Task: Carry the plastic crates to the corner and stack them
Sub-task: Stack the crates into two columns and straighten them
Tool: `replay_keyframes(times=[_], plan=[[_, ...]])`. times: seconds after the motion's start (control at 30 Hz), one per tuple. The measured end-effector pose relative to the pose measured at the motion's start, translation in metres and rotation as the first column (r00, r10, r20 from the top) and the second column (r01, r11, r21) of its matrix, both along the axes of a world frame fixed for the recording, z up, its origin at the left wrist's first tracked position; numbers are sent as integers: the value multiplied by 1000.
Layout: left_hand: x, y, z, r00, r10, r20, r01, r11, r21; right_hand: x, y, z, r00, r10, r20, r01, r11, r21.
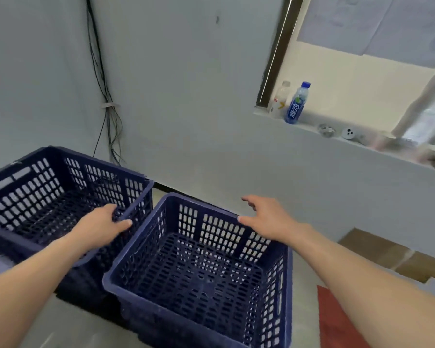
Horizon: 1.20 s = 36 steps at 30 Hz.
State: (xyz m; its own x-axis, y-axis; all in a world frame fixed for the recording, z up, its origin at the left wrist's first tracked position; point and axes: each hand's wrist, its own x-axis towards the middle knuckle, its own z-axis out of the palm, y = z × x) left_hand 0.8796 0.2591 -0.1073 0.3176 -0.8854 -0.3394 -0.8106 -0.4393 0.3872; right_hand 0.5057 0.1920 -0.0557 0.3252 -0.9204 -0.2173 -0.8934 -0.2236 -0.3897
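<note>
Two dark blue perforated plastic crates stand on the floor by the wall. The left crate (30, 192) is higher and seems to sit on top of another crate. My left hand (103, 224) grips its near right rim, fingers curled over the edge. The right crate (199, 275) stands lower, beside it. My right hand (264, 217) hovers over that crate's far right corner with fingers spread, the thumb close to the rim.
A bundle of black cables (108, 114) runs down the wall in the corner. On the window ledge (312, 129) stand two bottles (296, 104) and small metal parts. Flattened cardboard (392, 257) and a red mat (337, 322) lie on the floor at right.
</note>
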Motion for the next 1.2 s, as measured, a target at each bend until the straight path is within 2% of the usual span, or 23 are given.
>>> replay_keyframes(times=[0.2,0.37,0.6,0.97,1.2], plan=[[-69,20,1,988,147,47,-145,989,-29,-55,-46,-8,985,170,-30,-169,985,35],[-92,51,-5,965,258,51,-258,966,-4,-52,-70,-12,955,294,-46,-291,955,64],[-84,68,-26,888,460,-30,-460,888,-18,-7,-95,-28,905,422,-52,-417,904,91],[-75,57,-40,772,630,-85,-634,772,-47,91,-145,-56,796,605,12,-604,794,66],[-75,40,-54,605,790,-99,-797,599,-85,167,-197,-96,726,679,105,-686,726,53]])
